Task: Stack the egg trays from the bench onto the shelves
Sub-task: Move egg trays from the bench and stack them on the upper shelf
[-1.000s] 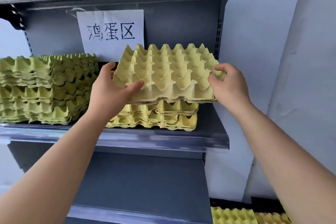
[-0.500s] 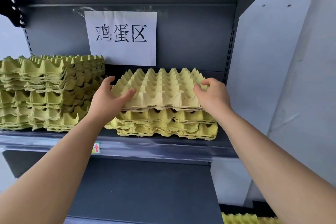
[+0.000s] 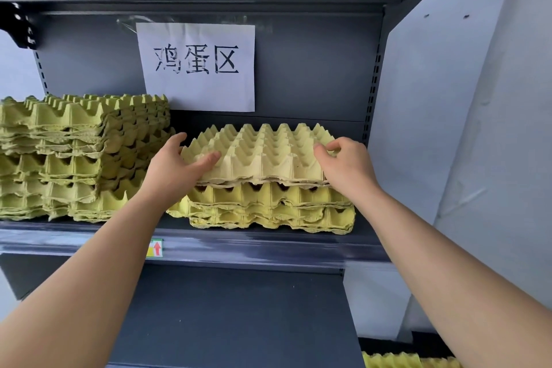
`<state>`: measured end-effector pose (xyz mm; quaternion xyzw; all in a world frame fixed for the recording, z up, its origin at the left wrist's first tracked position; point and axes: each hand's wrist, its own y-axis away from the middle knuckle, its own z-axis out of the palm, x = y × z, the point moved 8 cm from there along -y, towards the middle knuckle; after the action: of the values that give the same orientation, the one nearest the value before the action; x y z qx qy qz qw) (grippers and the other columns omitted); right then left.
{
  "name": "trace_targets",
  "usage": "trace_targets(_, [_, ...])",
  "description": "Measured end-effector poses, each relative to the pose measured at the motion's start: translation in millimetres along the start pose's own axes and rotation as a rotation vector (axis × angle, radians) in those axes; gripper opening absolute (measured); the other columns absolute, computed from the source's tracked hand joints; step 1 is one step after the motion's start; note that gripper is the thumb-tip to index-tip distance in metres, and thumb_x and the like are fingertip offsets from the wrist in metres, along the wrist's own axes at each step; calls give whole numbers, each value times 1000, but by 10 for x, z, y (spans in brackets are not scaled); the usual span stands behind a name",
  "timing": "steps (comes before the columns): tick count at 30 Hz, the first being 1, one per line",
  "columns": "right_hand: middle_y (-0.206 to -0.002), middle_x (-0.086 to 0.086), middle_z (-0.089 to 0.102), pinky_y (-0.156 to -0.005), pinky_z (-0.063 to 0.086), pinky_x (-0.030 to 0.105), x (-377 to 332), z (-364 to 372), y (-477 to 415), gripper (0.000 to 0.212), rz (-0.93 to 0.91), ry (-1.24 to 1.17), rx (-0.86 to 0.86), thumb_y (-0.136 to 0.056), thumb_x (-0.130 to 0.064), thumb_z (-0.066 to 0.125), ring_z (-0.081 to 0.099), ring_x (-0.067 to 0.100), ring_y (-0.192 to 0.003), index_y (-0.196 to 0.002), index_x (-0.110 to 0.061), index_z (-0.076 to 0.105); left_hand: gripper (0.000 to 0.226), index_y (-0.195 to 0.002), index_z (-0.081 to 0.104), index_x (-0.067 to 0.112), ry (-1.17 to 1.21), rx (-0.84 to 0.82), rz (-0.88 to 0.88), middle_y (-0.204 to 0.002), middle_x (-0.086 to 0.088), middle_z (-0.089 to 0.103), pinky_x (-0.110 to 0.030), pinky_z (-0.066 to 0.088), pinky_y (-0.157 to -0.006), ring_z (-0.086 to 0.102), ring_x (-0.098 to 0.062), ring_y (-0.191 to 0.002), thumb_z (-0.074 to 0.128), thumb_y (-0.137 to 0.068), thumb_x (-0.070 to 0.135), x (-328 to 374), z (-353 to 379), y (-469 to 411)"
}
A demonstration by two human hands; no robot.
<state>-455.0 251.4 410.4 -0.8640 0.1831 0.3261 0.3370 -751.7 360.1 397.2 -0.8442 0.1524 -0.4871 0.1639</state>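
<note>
A yellow egg tray [image 3: 265, 152] lies flat on top of a low stack of egg trays [image 3: 268, 209] on the right part of the grey shelf [image 3: 239, 243]. My left hand [image 3: 176, 167] grips the tray's left edge, thumb on top. My right hand [image 3: 343, 164] holds its right edge, fingers curled over the rim. A taller stack of greener egg trays [image 3: 74, 158] stands at the shelf's left.
A white paper sign [image 3: 198, 66] with black characters is taped to the shelf's back panel. A lower grey shelf [image 3: 233, 317] sits beneath. White wall panels [image 3: 448, 128] close off the right side. More yellow trays [image 3: 403, 360] peek in at the bottom right.
Both hands lowered the tilted tray from above the right stack and set it flat on top. The view has shifted slightly to the left.
</note>
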Motion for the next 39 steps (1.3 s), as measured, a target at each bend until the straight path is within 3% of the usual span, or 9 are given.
trace_targets(5, [-112, 11, 57, -52, 37, 25, 9, 47, -11, 37, 34, 45, -34, -88, -53, 46, 60, 19, -70, -95, -19, 59, 86, -147, 32, 16, -94, -9, 14, -145, -8, 44, -29, 38, -83, 51, -22, -117, 62, -81, 61, 15, 23, 36])
trace_targets(8, [-121, 8, 55, -64, 40, 28, -12, 9, 4, 48, 10, 72, -44, -90, -56, 45, 57, 16, -85, -111, -15, 60, 90, -147, 31, 13, -230, 28, 65, -146, -9, 44, -38, 45, -92, 48, -28, -126, 58, -80, 66, 92, -26, 45])
trace_targets(11, [-133, 7, 51, -77, 39, 30, -82, -88, 71, 58, -51, 143, -39, -91, -57, 43, 55, 20, -103, -129, -13, 54, 78, -143, 39, 11, -383, 93, 179, -144, -10, 45, -45, 43, -99, 45, -31, -128, 55, -85, 60, 279, -43, 112])
trace_targets(16, [-139, 4, 49, -92, 42, 33, -133, -364, 282, 53, -168, 235, -23, -94, -48, 45, 52, 22, -118, -136, -15, 50, 50, -128, 58, 10, -438, 187, 456, -130, -10, 58, -44, 44, -95, 52, -34, -116, 57, -90, 43, 822, 103, 385])
trace_targets(20, [-141, 1, 50, -98, 40, 32, 83, -681, 502, 50, -182, 286, -29, -94, -41, 50, 49, 21, -124, -139, -19, 47, 40, -116, 66, 9, -360, 156, 635, -117, -10, 66, -42, 48, -85, 60, -34, -103, 60, -89, 38, 1289, 519, 787])
trace_targets(24, [-139, 3, 52, -101, 39, 32, 550, -1065, 753, 49, -149, 359, -11, -93, -39, 53, 53, 24, -119, -137, -18, 49, 39, -108, 69, 9, -256, 25, 769, -109, -6, 69, -39, 54, -76, 64, -31, -92, 56, -87, 39, 1654, 1159, 1245])
trace_targets(32, [-128, 3, 61, -88, 42, 31, 1977, -2045, 1262, 40, -17, 499, -3, -91, -33, 58, 62, 24, -100, -126, -14, 59, 44, -105, 70, 7, -138, -225, 869, -102, -8, 71, -42, 55, -77, 66, -31, -92, 51, -85, 41, 2211, 2770, 2225])
trace_targets(36, [-136, 0, 55, -94, 35, 24, 2895, -2523, 1460, 45, 97, 558, -57, -92, -34, 56, 57, 20, -114, -133, -15, 54, 46, -105, 70, 8, -109, -346, 840, -102, -7, 71, -40, 54, -80, 66, -31, -92, 49, -84, 43, 2440, 3681, 2732])
trace_targets(39, [-130, 5, 60, -96, 39, 28, 3623, -2853, 1586, 43, 167, 590, -88, -91, -31, 58, 57, 24, -116, -129, -12, 58, 46, -102, 71, 9, -111, -431, 793, -99, -6, 72, -39, 55, -77, 67, -31, -88, 48, -83, 43, 2532, 4417, 3106])
